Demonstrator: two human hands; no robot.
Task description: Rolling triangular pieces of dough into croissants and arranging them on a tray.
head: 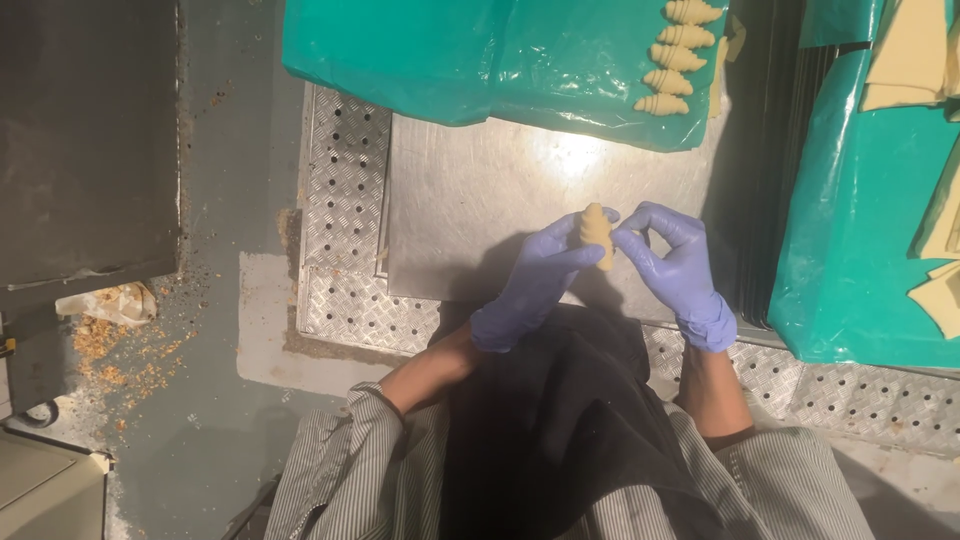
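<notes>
Your left hand (535, 285) and right hand (672, 262) both pinch the rolled croissant (597, 232) above the steel sheet (470, 200). Risk: squeezing flattens layers; 5 finished pieces (676, 55) sit at 1 o'clock.

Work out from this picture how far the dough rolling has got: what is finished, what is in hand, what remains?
Done: five rolled dough pieces lie in a row on the green sheet. In hand: the left hand and right hand, both in purple gloves, hold one more rolled piece above the metal table. Left: flat dough triangles wait on the green sheet at the right.
</notes>
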